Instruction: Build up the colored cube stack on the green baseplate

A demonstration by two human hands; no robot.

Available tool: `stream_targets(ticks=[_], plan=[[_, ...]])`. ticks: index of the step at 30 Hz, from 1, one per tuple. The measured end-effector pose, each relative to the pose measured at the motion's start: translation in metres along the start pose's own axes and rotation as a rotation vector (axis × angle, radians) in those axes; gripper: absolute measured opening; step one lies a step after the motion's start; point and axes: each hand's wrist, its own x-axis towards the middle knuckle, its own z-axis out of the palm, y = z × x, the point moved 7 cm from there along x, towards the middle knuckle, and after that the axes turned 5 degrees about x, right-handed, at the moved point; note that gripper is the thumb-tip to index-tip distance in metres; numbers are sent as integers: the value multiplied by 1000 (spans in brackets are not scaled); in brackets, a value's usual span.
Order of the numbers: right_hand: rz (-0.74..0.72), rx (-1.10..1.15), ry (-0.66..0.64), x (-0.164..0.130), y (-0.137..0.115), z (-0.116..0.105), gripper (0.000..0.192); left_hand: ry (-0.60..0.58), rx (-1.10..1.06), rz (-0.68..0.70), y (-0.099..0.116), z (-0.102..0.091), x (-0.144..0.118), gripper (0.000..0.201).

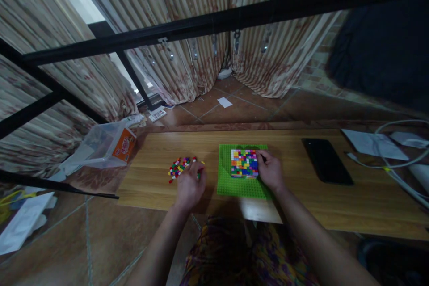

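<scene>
On the table (301,196): a low wooden board is lying across a tiled floor, carrying everything listed below.
Left hand (190,186): it is resting knuckles-up at the near edge of a small pile of loose bricks; the fingers are curling down over the pile, and whether they are pinching a piece cannot be told from this angle.
Loose bricks (179,166): red, yellow, green, white and blue pieces are lying scattered in a tight heap on the table, just left of the green baseplate and partly under the left hand's fingertips.
Right hand (270,170): it is sitting at the right edge of the brick panel, fingers bent and drawn together against the panel's top right corner; a small dark piece is showing at the fingertips, too small to identify.
Green baseplate (227,183): it is lying flat near the middle of the table, between the two hands.
Brick panel (244,163): a square patch of many-coloured bricks is sitting on the upper right part of the baseplate, touching the right hand.
Phone (326,161): a black slab is lying flat, well to the right of the baseplate.
Papers and cable (375,144): these are lying at the far right end of the table.
Plastic box (105,143): a clear tub with an orange label is lying tipped on the floor, left of the table.
</scene>
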Motion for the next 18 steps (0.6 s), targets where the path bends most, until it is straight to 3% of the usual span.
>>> stream_targets(ticks=[4, 8, 13, 18], plan=[[-6, -2, 8, 0, -2, -1, 36, -21, -176, 113, 46, 3, 3, 14], [-16, 13, 4, 0, -4, 0, 35, -83, -215, 192, 75, 15, 9, 16], [-18, 28, 6, 1, -5, 0, 35, -143, -73, 300, 88, 29, 17, 17], [-20, 35, 4, 1, -8, 0, 33, -171, 26, 318, 89, 37, 22, 21]])
